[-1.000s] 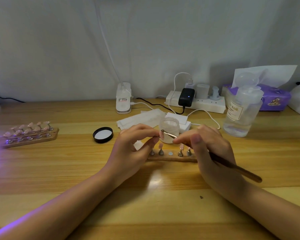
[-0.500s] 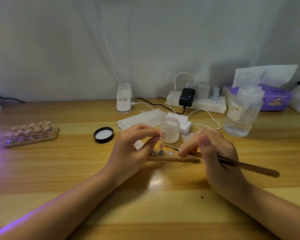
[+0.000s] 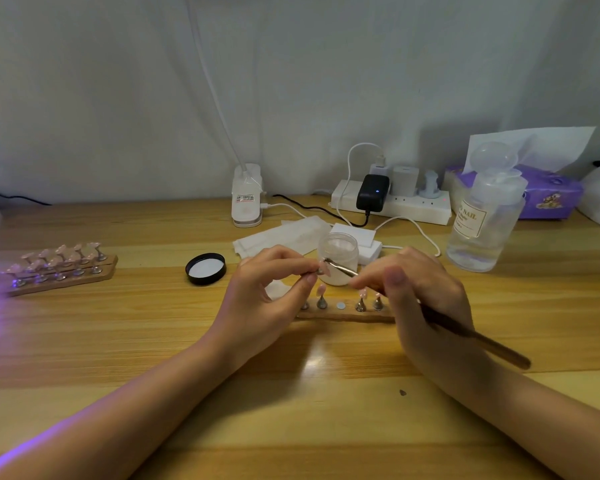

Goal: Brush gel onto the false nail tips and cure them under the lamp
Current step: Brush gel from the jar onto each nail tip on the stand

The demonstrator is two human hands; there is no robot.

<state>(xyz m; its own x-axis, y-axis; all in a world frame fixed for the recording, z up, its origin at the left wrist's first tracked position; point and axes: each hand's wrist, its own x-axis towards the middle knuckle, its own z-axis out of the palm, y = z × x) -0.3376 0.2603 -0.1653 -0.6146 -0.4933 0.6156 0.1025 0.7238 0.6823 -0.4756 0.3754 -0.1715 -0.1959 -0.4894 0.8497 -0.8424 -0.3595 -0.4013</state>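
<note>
My left hand pinches a small metal stand with a pink nail tip between thumb and forefinger, lifted above the wooden holder strip. My right hand grips a brown-handled gel brush; its metal tip touches the held nail tip. The strip carries several more stands with pink tips and one empty magnet spot. An open jar of clear gel stands just behind the hands. At the far left, two strips of nail tips lie in violet lamp light.
The jar's black lid lies left of my hands. White wipes, a lamp base, a power strip with chargers and cables, a clear pump bottle and a purple tissue pack line the back of the wooden desk.
The brush dipped down toward the holder strip half a second ago, then came back up to the nail tip in my left hand. My left hand has stayed put.
</note>
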